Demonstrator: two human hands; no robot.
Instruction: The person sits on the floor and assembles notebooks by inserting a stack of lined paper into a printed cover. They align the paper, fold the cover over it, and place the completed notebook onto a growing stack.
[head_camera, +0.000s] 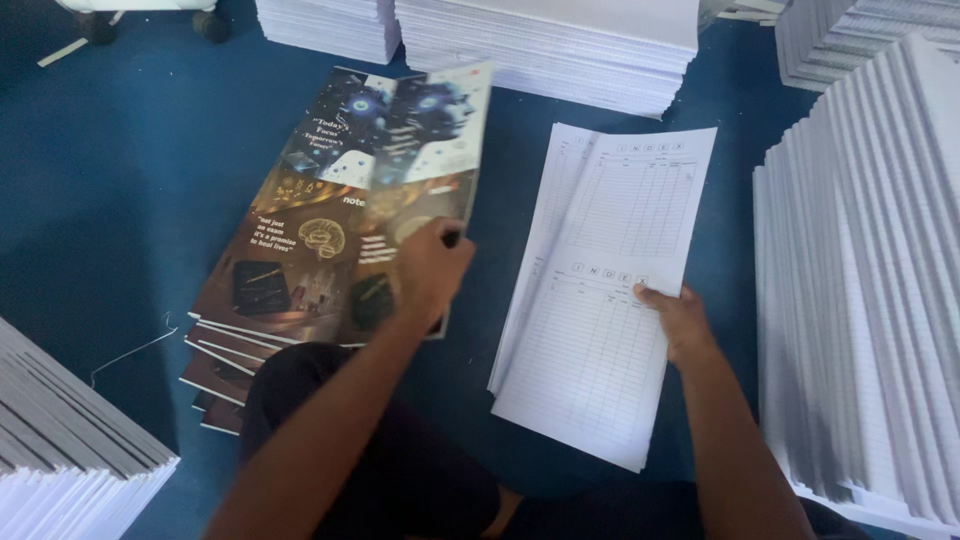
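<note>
Paper fills our view: tall stacks of white ruled sheets (860, 290) rise on the right, more stacks (545, 45) sit across the top, and another grey-edged stack (65, 440) shows at the lower left, all resting on a dark blue floor (110, 180). Between them lies a fanned pile of glossy covers (290, 270), dark brown and blue with printed pictures, smooth and shiny against the matte floor. Our left hand (430, 270) reaches forward from a bent arm and grasps the top cover (425, 150) near its lower edge, thumb on top, so the thin card lifts and curls, its upper part blurred. Just beside the pile, well clear of it, lies a flat white sheet printed with ruled tables (600, 290), long and rectangular, slightly skewed on the floor. Our right hand (680, 320) rests on its right edge, fingers curled loosely and thumb pressing the paper; whether it pinches the sheet or only pins it we cannot tell. A dark trouser knee (400, 470) sits between both arms.
</note>
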